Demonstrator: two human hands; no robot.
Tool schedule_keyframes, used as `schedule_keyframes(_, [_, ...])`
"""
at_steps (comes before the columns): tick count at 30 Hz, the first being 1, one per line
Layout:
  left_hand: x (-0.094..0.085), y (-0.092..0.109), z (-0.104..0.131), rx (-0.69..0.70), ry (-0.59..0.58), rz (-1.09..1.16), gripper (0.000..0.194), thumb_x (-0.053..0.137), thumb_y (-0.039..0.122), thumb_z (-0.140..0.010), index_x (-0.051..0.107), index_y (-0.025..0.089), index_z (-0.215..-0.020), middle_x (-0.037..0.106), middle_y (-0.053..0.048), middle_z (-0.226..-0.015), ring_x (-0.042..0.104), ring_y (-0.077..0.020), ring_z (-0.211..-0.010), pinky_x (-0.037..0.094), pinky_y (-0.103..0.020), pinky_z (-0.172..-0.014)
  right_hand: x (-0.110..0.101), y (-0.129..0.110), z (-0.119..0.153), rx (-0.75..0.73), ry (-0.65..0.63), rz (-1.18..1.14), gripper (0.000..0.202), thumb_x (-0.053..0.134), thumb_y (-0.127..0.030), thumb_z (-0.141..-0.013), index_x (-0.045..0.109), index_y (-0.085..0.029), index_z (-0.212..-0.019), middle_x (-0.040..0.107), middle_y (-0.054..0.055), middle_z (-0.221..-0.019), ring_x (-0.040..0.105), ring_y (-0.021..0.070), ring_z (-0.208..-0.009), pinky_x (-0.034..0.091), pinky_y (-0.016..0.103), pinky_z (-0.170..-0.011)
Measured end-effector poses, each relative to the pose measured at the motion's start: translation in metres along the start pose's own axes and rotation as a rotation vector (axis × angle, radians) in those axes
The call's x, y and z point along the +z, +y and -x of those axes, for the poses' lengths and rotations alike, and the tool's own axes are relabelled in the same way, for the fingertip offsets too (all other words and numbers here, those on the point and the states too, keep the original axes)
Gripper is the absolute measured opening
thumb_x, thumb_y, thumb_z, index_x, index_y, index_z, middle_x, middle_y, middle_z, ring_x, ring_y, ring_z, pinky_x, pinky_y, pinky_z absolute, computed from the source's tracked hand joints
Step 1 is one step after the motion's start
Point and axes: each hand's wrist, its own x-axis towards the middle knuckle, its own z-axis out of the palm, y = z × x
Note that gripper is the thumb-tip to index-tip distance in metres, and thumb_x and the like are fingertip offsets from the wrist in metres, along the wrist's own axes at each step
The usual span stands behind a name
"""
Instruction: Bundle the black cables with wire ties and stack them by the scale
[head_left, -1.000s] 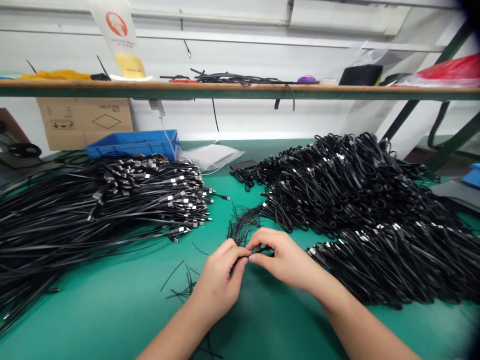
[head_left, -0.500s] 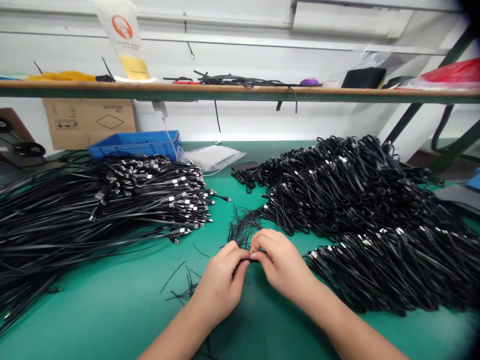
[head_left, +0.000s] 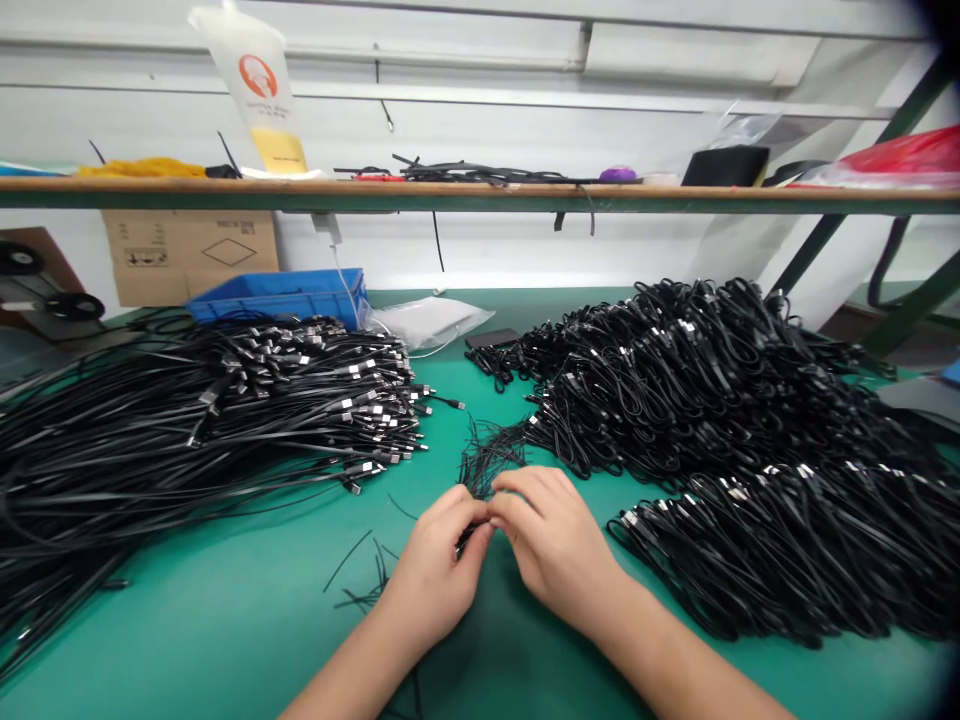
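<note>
My left hand (head_left: pixel 433 565) is closed, thumb against forefinger, around a black cable (head_left: pixel 463 542) that is mostly hidden by the fingers. Fingertip to fingertip with it, my right hand (head_left: pixel 551 530) pinches at the same spot; what lies between its fingers is too small and covered to make out. Just beyond the hands lies a heap of thin black ties (head_left: pixel 487 455). More loose ties (head_left: pixel 367 590) are scattered left of my left hand.
Straight black cables with metal plugs (head_left: pixel 300 400) are heaped at left. Coiled, bundled cables (head_left: pixel 660 370) pile up at right, with a row of bundles (head_left: pixel 780 550) nearer. Behind stand a blue bin (head_left: pixel 277 295), a plastic bag (head_left: pixel 427 320) and a shelf (head_left: pixel 480 198).
My right hand has turned and shifted slightly left, its fingers now covering the black piece seen between both hands before. My left hand stays closed, and the view has tilted up slightly.
</note>
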Motion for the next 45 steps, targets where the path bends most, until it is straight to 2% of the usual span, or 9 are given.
schedule_keyframes(3, [-0.003, -0.001, -0.002, -0.151, 0.137, 0.245, 0.014, 0.06, 0.026, -0.088, 0.071, 0.018, -0.086, 0.061, -0.005, -0.086, 0.056, -0.0185, -0.08, 0.042, -0.029, -0.073, 0.004, 0.003, -0.001, 0.287, 0.214, -0.269, 0.033, 0.044, -0.02, -0.1, 0.048, -0.021, -0.132, 0.062, 0.011, -0.122, 0.059, 0.0239, -0.108, 0.048, 0.039, -0.091])
schedule_keyframes(5, [-0.004, -0.002, -0.003, -0.275, 0.225, 0.505, 0.014, 0.068, 0.031, -0.083, 0.071, 0.017, -0.085, 0.06, -0.004, -0.083, 0.053, -0.0149, -0.072, 0.041, -0.026, -0.067, 0.009, 0.004, -0.002, 0.485, 0.281, -0.461, 0.029, 0.042, -0.026, -0.101, 0.051, -0.021, -0.128, 0.066, 0.01, -0.113, 0.064, 0.0218, -0.1, 0.052, 0.036, -0.086])
schedule_keyframes(10, [-0.001, 0.002, -0.003, -0.427, 0.246, 0.961, 0.028, 0.083, 0.035, -0.071, 0.069, 0.015, -0.086, 0.054, 0.002, -0.068, 0.044, -0.0099, -0.062, 0.039, -0.023, -0.063, 0.015, -0.007, -0.008, 0.62, 0.071, -0.696, 0.014, 0.057, -0.026, -0.091, 0.066, -0.019, -0.099, 0.07, 0.005, -0.09, 0.066, 0.0192, -0.081, 0.052, 0.029, -0.072])
schedule_keyframes(15, [0.006, 0.003, -0.004, -0.421, 0.226, 0.889, 0.03, 0.082, 0.039, -0.073, 0.071, 0.016, -0.09, 0.054, 0.001, -0.067, 0.046, -0.0117, -0.066, 0.039, -0.023, -0.065, 0.009, -0.016, -0.01, 0.606, 0.073, -0.594, 0.014, 0.055, -0.022, -0.089, 0.067, -0.018, -0.082, 0.067, 0.004, -0.079, 0.059, 0.0171, -0.073, 0.044, 0.027, -0.066])
schedule_keyframes(25, [0.013, -0.005, -0.003, -0.429, 0.298, 0.728, 0.033, 0.081, 0.043, -0.072, 0.072, 0.016, -0.091, 0.056, 0.001, -0.067, 0.046, -0.0125, -0.066, 0.039, -0.024, -0.065, 0.018, -0.015, -0.009, 0.829, 0.046, -0.947, 0.011, 0.058, -0.028, -0.083, 0.062, -0.017, -0.08, 0.061, 0.0, -0.068, 0.054, 0.0142, -0.061, 0.043, 0.025, -0.058])
schedule_keyframes(28, [0.013, -0.003, -0.002, -0.421, 0.321, 0.736, 0.032, 0.082, 0.041, -0.071, 0.072, 0.016, -0.088, 0.059, 0.0, -0.075, 0.047, -0.0123, -0.068, 0.04, -0.023, -0.066, 0.018, -0.019, -0.006, 0.715, 0.105, -0.842, 0.004, 0.058, -0.019, -0.084, 0.061, -0.019, -0.086, 0.066, 0.002, -0.078, 0.061, 0.0158, -0.071, 0.05, 0.027, -0.066])
schedule_keyframes(35, [0.008, 0.005, -0.002, -0.466, 0.262, 0.853, 0.027, 0.08, 0.039, -0.073, 0.072, 0.016, -0.085, 0.051, 0.003, -0.063, 0.043, -0.0114, -0.063, 0.038, -0.022, -0.061, 0.014, -0.014, 0.003, 0.06, 0.158, -0.338, 0.027, 0.042, -0.008, -0.098, 0.064, -0.021, -0.109, 0.072, 0.007, -0.099, 0.066, 0.0182, -0.09, 0.055, 0.032, -0.081])
schedule_keyframes(42, [0.01, 0.008, 0.001, -0.319, 0.234, 0.607, 0.015, 0.075, 0.032, -0.076, 0.074, 0.018, -0.076, 0.06, -0.003, -0.079, 0.051, -0.0157, -0.072, 0.041, -0.025, -0.066, -0.001, -0.007, 0.005, -0.165, 0.121, 0.196, 0.022, 0.052, -0.009, -0.096, 0.068, -0.022, -0.105, 0.07, 0.01, -0.103, 0.057, 0.0234, -0.091, 0.047, 0.039, -0.081])
schedule_keyframes(45, [0.008, 0.009, 0.0, -0.229, 0.201, 0.421, 0.016, 0.068, 0.031, -0.08, 0.075, 0.019, -0.072, 0.058, -0.003, -0.074, 0.053, -0.0175, -0.072, 0.04, -0.026, -0.065, -0.003, -0.006, 0.004, -0.116, 0.122, 0.224, 0.028, 0.054, -0.01, -0.096, 0.064, -0.02, -0.12, 0.068, 0.011, -0.113, 0.052, 0.0252, -0.097, 0.045, 0.041, -0.085])
